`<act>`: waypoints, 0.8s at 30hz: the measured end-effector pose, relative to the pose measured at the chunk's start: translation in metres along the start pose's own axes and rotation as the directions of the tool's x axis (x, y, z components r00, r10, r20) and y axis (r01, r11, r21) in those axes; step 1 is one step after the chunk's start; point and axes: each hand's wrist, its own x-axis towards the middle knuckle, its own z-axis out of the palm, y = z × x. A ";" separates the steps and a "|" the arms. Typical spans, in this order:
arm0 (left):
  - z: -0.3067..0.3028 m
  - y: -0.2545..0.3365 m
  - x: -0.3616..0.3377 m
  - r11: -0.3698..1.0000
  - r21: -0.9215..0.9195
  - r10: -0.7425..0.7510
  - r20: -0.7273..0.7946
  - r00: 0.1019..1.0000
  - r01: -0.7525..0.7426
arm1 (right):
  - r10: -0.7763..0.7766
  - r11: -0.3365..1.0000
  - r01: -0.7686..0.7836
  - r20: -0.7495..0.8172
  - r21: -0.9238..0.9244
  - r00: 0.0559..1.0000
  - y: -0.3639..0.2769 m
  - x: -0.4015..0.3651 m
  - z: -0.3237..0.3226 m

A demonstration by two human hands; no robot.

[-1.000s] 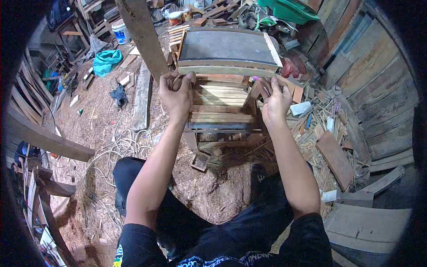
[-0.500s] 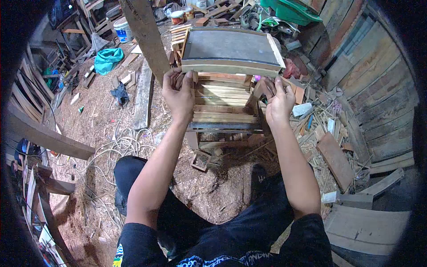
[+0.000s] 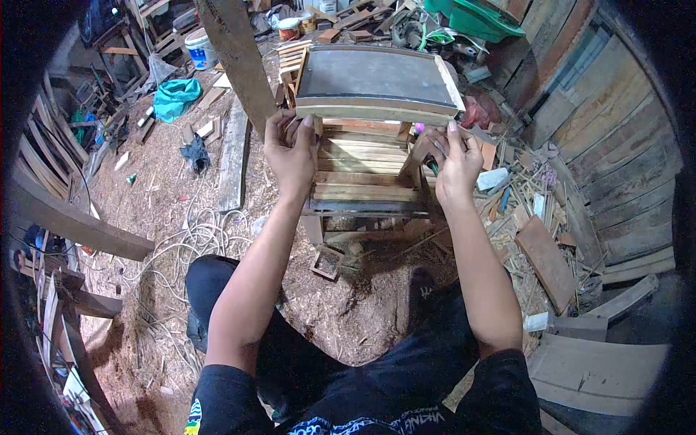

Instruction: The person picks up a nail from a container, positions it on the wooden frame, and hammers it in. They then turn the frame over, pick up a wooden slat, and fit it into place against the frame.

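In front of me stands a small wooden piece of furniture with a slatted lower section [image 3: 366, 156]. Above the slats is a dark grey panel [image 3: 377, 76] framed in pale wood. A pale wooden strip [image 3: 373, 113] runs along the panel's near edge. My left hand [image 3: 291, 156] is closed at the strip's left end, thumb up against it and fingers curled behind. At the right end my right hand [image 3: 457, 167] is closed too, thumb raised by the strip's corner and fingers bent beside the wooden side support [image 3: 415, 158]. Its exact contact with the strip is partly hidden.
A slanted wooden post [image 3: 235, 58] stands close on the left. Coiled cable [image 3: 196, 243] and a long plank [image 3: 234, 156] lie on the shavings-covered floor. Offcuts and a brown board [image 3: 546, 264] are at right, beside a plank wall [image 3: 609, 138]. A small wooden frame [image 3: 327, 262] lies below the furniture.
My right hand has shifted very slightly right and its fingers have moved a little at the strip's end. My left hand and the furniture look almost unchanged.
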 end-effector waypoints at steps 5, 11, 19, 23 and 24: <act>-0.004 -0.013 0.003 0.999 -0.048 0.012 -0.018 1.000 -0.013 | -0.011 1.000 0.011 0.037 0.003 0.999 0.001 0.004 -0.003; -0.009 -0.005 0.002 0.999 0.034 -0.036 0.000 0.999 0.036 | -0.006 1.000 0.005 0.033 0.015 0.999 -0.001 0.004 -0.003; -0.022 -0.003 0.010 0.998 -0.008 -0.062 0.067 0.996 0.062 | 0.015 1.000 -0.014 0.072 -0.004 0.997 -0.005 0.004 -0.008; -0.025 0.004 0.011 0.994 -0.042 -0.094 0.082 0.992 0.098 | 0.036 0.999 -0.034 0.094 -0.023 0.995 -0.005 0.008 -0.015; -0.024 0.009 0.010 0.995 -0.018 -0.101 0.078 0.992 0.102 | 0.037 0.999 -0.034 0.097 -0.030 0.995 -0.006 0.008 -0.015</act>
